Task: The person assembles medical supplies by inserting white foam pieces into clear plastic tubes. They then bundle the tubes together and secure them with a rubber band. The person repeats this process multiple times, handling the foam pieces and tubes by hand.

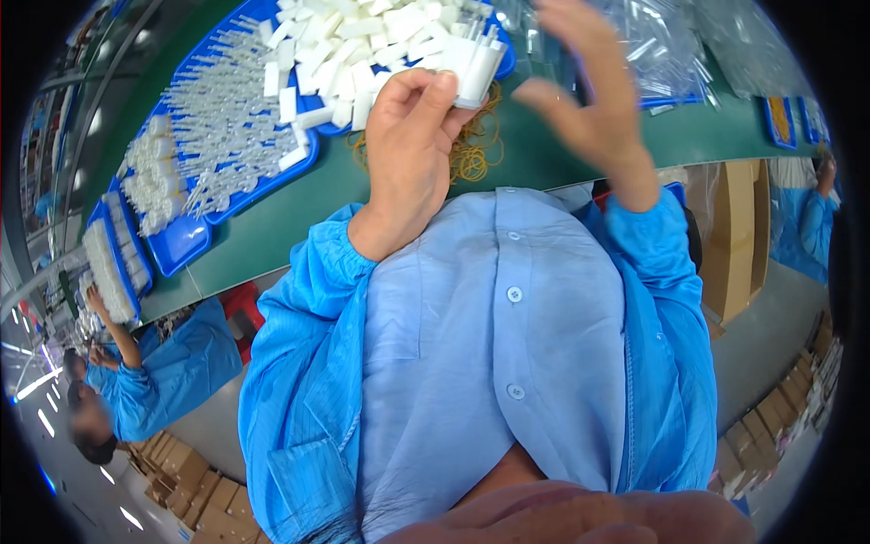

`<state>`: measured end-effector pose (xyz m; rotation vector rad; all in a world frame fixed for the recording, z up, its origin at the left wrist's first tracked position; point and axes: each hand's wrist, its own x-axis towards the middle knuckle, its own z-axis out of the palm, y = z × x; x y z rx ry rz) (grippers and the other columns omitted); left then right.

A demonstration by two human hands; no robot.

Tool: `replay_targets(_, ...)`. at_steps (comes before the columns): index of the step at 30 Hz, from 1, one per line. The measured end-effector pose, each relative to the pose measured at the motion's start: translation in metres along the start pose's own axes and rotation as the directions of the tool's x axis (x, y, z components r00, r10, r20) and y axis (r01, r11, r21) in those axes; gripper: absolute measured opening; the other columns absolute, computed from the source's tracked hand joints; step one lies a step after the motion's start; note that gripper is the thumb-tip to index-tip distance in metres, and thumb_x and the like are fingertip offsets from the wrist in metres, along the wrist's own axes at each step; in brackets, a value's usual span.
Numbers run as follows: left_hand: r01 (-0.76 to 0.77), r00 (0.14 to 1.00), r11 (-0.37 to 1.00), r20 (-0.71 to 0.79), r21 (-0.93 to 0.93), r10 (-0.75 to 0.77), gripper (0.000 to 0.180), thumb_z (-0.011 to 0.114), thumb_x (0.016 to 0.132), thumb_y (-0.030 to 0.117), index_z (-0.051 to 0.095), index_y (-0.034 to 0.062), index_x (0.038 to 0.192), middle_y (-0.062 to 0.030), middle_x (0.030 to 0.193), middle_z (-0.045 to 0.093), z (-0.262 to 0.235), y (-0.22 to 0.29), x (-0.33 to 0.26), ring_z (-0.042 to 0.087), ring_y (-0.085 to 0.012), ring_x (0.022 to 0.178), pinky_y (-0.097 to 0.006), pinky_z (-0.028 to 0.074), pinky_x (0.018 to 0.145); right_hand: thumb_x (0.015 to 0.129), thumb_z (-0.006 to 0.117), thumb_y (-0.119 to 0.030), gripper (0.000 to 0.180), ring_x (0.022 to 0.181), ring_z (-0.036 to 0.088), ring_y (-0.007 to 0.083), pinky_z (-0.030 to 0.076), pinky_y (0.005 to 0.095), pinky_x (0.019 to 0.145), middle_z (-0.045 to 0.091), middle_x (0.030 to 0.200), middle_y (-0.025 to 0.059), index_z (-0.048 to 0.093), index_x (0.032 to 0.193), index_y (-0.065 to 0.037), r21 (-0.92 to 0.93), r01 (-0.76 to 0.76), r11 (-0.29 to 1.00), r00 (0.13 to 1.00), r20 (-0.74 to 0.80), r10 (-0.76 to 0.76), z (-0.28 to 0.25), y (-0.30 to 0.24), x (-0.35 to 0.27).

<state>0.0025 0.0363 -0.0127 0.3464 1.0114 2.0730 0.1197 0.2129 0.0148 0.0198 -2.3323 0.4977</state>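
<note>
My left hand (406,150) is closed, thumb over fingers, on a small bundle (480,72) of a white block and clear plastic pieces. Thin clear stems stick up from its top. Blurred by motion, my right hand (605,122) is raised to the right of the bundle, apart from it, with thumb and fingers spread and nothing seen in them. Just beyond the left hand, white rectangular blocks (340,50) are heaped in a blue tray (314,150). Yellowish rubber bands (478,154) lie loose on the green table (544,159) below the bundle.
Clear slender plastic parts (231,104) fill the tray's left part. More blue trays (181,243) of white parts follow leftward. Clear plastic bags or sleeves (657,54) lie at the far right. A co-worker (172,372) sits at left; another person (809,218) is at right, beyond a cardboard box (732,240).
</note>
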Motion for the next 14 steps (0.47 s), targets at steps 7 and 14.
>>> replay_targets(7,0.077,0.996,0.996,-0.029,-0.052,-0.079,0.013,0.058,0.095,0.012,0.053,0.0032,0.103,-0.0115,0.106,0.062,0.001,0.006,0.006,0.064,-0.0214,0.095,-0.041,0.056,0.086,0.083,0.061,0.000,0.031,0.119,0.053,0.0305,0.042,0.0412,0.099,0.064,0.116,0.0059,0.065,0.112,-0.010,-0.465,-0.049,0.884,0.975,0.171,0.144,-0.037,0.049,-0.024)
replay_targets(14,0.158,0.987,0.985,-0.027,-0.063,-0.160,0.016,0.059,0.094,0.011,0.053,0.0057,0.108,-0.0098,0.107,0.061,0.001,0.006,0.010,0.064,-0.0209,0.095,-0.044,0.056,0.085,0.082,0.059,0.000,0.038,0.123,0.049,0.0309,0.036,0.0472,0.106,0.061,0.122,0.0060,0.060,0.119,-0.011,-0.569,0.020,0.822,0.942,0.286,0.175,-0.025,0.074,-0.036)
